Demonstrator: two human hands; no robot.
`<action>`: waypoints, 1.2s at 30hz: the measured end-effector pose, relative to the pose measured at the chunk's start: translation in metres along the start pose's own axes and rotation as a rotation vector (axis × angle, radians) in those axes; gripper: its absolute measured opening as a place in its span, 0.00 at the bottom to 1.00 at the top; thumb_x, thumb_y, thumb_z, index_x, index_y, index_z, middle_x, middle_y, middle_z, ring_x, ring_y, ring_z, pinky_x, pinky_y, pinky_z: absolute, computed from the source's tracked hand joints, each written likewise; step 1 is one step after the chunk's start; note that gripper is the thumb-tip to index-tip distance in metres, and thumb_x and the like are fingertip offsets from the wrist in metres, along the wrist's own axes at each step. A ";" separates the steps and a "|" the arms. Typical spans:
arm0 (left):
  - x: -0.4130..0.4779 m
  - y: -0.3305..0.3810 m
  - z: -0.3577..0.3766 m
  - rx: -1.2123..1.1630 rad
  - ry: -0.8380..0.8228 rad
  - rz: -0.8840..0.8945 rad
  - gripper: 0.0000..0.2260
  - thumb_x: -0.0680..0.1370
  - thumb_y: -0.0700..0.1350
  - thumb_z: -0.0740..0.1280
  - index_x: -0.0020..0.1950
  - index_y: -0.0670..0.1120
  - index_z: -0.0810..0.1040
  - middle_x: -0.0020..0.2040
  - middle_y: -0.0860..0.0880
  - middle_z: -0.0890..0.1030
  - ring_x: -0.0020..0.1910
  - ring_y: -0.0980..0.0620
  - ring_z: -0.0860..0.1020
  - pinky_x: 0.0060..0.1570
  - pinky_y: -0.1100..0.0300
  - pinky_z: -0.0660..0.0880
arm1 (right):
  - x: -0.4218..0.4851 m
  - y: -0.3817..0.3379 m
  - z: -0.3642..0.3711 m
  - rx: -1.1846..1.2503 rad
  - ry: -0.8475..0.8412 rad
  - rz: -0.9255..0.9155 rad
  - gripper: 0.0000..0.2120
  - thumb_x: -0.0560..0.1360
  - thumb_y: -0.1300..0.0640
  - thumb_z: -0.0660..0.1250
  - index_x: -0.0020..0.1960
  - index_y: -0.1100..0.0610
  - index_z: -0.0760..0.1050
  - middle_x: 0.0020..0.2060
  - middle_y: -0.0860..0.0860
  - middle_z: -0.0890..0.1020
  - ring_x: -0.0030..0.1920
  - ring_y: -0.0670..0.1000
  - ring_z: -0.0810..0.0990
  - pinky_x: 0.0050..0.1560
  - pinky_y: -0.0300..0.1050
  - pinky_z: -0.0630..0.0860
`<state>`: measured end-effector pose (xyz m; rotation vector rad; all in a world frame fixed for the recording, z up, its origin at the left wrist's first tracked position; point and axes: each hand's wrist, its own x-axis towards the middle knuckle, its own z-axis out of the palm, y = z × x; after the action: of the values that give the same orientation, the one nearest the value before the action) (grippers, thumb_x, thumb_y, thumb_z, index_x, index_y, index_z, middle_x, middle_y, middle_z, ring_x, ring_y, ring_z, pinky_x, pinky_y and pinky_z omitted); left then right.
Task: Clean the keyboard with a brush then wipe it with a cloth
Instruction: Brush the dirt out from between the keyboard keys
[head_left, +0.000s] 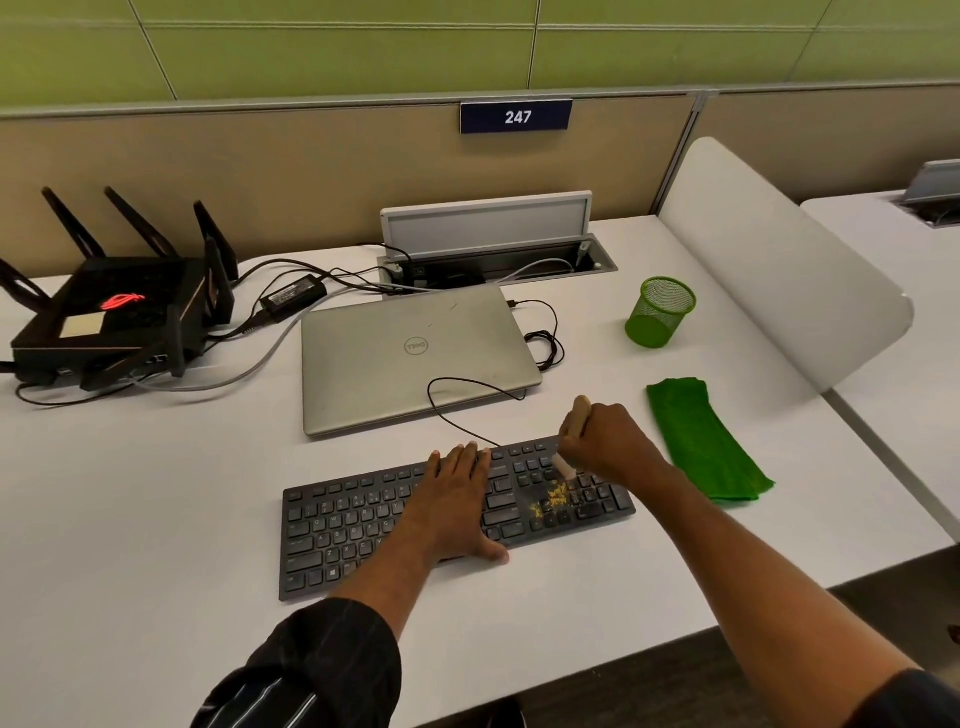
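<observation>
The keyboard (343, 530) lies near the front edge of the counter (156, 493), just this side of a closed laptop (410, 358). The left hand (457, 499) rests flat across its middle, fingers straight, pinning it down. The right hand (608, 441) is curled tight round the brush (578, 413), with the bristles down on the right-end keys beside a scatter of yellow crumbs (556, 499). The brush looks light, with a stiff handle and soft bristles, so a low grip suits short flicks. The green cloth (701, 441) lies folded just right of the keyboard, untouched. I'd judge it soft and limp, best bunched at the middle.
</observation>
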<state>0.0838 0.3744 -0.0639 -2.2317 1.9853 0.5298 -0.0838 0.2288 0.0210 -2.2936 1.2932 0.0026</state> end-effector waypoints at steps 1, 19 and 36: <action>0.000 0.000 0.000 -0.001 0.001 0.000 0.62 0.67 0.74 0.70 0.82 0.44 0.38 0.83 0.42 0.43 0.82 0.43 0.43 0.80 0.42 0.43 | 0.000 0.000 -0.001 0.007 0.034 -0.029 0.08 0.74 0.60 0.62 0.39 0.58 0.77 0.37 0.50 0.85 0.40 0.51 0.83 0.37 0.38 0.75; 0.000 0.001 -0.002 0.009 0.000 0.004 0.61 0.67 0.74 0.70 0.82 0.44 0.38 0.83 0.42 0.42 0.82 0.43 0.42 0.79 0.42 0.41 | -0.003 0.007 0.002 -0.035 -0.040 -0.080 0.09 0.77 0.58 0.62 0.43 0.59 0.78 0.39 0.51 0.85 0.40 0.52 0.83 0.40 0.46 0.79; 0.000 0.012 -0.002 0.019 0.045 0.005 0.59 0.69 0.77 0.64 0.83 0.43 0.39 0.83 0.42 0.42 0.82 0.43 0.41 0.79 0.43 0.39 | -0.004 0.021 0.011 -0.025 -0.069 -0.218 0.07 0.69 0.52 0.65 0.33 0.50 0.78 0.34 0.48 0.85 0.35 0.47 0.82 0.37 0.47 0.79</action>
<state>0.0725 0.3716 -0.0599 -2.2478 2.0090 0.4636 -0.1005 0.2278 0.0036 -2.4217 1.0096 0.0233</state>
